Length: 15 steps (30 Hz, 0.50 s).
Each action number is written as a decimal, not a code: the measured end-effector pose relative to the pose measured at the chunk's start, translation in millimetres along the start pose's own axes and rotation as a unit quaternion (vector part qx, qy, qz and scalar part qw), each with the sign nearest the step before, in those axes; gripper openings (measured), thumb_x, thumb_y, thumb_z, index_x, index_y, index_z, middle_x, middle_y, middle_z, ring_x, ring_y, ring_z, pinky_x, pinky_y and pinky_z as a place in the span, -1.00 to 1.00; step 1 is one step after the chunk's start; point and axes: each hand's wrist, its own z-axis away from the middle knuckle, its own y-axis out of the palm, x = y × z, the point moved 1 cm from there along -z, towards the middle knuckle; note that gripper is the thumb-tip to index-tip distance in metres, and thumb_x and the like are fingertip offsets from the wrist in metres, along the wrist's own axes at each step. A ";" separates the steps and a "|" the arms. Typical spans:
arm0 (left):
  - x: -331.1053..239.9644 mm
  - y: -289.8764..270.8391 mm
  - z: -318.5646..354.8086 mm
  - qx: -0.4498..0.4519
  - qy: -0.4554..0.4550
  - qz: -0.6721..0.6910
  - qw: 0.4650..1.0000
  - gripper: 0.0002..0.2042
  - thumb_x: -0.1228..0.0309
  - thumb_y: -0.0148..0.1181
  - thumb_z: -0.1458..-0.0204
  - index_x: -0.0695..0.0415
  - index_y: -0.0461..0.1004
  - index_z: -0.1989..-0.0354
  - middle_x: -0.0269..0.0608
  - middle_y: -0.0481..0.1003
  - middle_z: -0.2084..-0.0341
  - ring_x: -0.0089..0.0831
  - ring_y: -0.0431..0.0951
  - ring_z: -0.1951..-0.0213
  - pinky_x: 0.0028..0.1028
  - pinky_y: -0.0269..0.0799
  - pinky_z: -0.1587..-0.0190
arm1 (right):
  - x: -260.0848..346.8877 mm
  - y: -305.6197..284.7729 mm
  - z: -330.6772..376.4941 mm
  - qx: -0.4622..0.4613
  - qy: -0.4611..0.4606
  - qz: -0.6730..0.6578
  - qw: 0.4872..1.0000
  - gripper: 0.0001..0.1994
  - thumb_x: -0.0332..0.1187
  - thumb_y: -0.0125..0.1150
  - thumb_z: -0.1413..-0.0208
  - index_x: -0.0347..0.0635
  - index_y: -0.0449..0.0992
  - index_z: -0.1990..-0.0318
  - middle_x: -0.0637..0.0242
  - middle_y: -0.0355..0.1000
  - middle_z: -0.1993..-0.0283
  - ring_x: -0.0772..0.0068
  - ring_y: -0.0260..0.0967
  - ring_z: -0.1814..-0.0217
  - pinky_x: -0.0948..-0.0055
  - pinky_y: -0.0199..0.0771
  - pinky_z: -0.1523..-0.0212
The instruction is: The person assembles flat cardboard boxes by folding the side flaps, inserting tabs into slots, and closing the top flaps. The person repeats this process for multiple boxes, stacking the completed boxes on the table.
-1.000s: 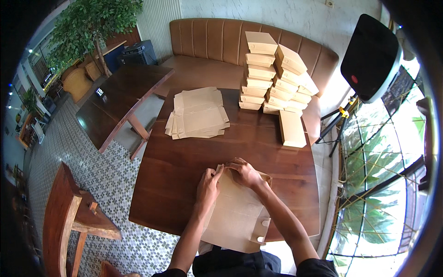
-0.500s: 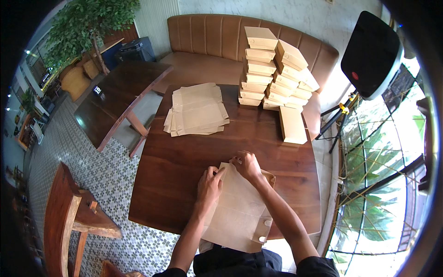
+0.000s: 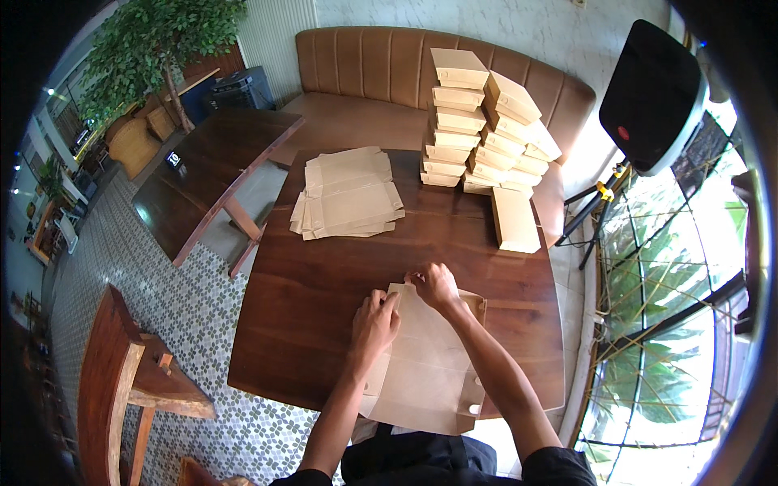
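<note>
A flat sheet of brown cardboard [image 3: 425, 364], an unfolded box blank, lies at the near edge of the desk [image 3: 324, 300], its lower part hanging past the rim. It is pale kraft brown and plain, with creases and side flaps showing. Its far edge is slightly raised where both hands pinch it; a narrow flap stands up at the right corner.

Cafe/restaurant: padded bench [image 3: 365, 73], wood tables [image 3: 324, 283], stacked takeaway boxes [image 3: 478, 130].
</note>
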 end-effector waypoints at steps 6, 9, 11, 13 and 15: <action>3.2 4.0 1.1 -0.049 0.011 0.085 0.995 -0.60 0.48 0.26 -0.20 0.13 0.51 -0.23 -0.02 0.48 0.00 -0.02 0.59 0.00 -0.08 0.57 -0.06 | -1.8 -1.8 -1.3 0.032 0.011 0.066 0.997 -0.92 -0.33 0.42 -0.10 0.02 0.81 0.30 0.09 0.71 0.21 -0.06 0.67 0.11 0.04 0.66 0.04; 11.7 -9.9 11.6 -0.102 -0.024 0.164 0.981 -0.62 0.49 0.26 -0.19 0.16 0.52 -0.21 0.02 0.54 0.03 0.02 0.59 0.03 -0.06 0.54 -0.08 | 9.1 -14.9 -4.7 0.041 -0.004 0.105 0.994 -0.84 -0.27 0.46 -0.10 0.02 0.80 0.18 0.12 0.68 0.07 -0.04 0.59 -0.11 0.02 0.56 -0.16; 16.3 -27.9 32.6 -0.127 -0.069 0.159 0.977 -0.68 0.44 0.27 -0.23 0.22 0.56 -0.14 0.06 0.61 0.06 -0.01 0.62 0.05 -0.11 0.56 -0.06 | 18.6 -29.8 1.0 -0.007 -0.021 0.123 0.992 -0.71 -0.22 0.49 -0.12 0.00 0.74 0.01 0.15 0.63 -0.07 -0.02 0.47 -0.27 0.00 0.45 -0.29; 17.4 -46.6 62.7 -0.057 -0.170 0.154 0.972 -0.71 0.37 0.30 -0.26 0.22 0.60 -0.09 0.03 0.63 0.11 -0.05 0.65 0.08 -0.15 0.59 -0.01 | 33.8 -38.0 17.4 -0.103 -0.025 0.124 0.987 -0.55 -0.17 0.49 -0.14 -0.03 0.64 -0.18 0.19 0.54 -0.21 -0.02 0.33 -0.41 -0.02 0.32 -0.40; 7.8 -55.1 91.4 -0.035 -0.199 0.138 0.969 -0.68 0.28 0.33 -0.27 0.19 0.62 -0.10 -0.03 0.65 0.09 -0.17 0.65 0.13 -0.22 0.60 0.03 | 44.7 -45.3 49.7 -0.122 -0.080 0.126 0.981 -0.45 -0.16 0.48 -0.18 -0.07 0.52 -0.29 0.17 0.47 -0.30 -0.02 0.29 -0.43 -0.02 0.29 -0.41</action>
